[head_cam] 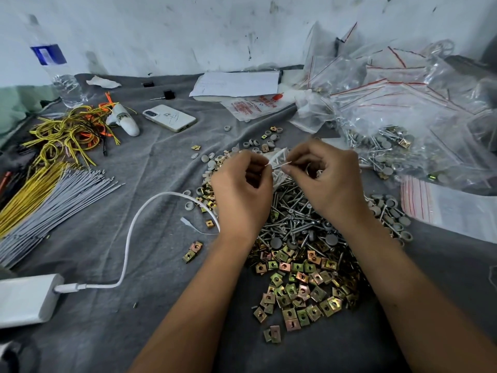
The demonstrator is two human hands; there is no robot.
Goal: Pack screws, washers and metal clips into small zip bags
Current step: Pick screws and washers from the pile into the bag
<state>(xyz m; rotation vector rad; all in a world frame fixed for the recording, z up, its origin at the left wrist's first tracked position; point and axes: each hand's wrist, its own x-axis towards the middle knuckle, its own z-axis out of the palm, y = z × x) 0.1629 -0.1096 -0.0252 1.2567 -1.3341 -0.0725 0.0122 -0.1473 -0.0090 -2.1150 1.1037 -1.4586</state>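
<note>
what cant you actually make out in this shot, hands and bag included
Head view only:
- small zip bag: mostly hidden behind both hands; contents and whether the seal is closed cannot be told.
- left hand and right hand: fingertips curl away from the camera, so the exact pinch is unclear.
- power bank: cut off by the left edge.
- paper sheet: writing too small to read.
- packed bags: glare hides the counts.

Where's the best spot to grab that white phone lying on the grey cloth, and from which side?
Grip the white phone across its two long edges, coming straight down from above. It lies flat on the grey cloth with both edges free, so a side approach would likely only push it along.
</note>
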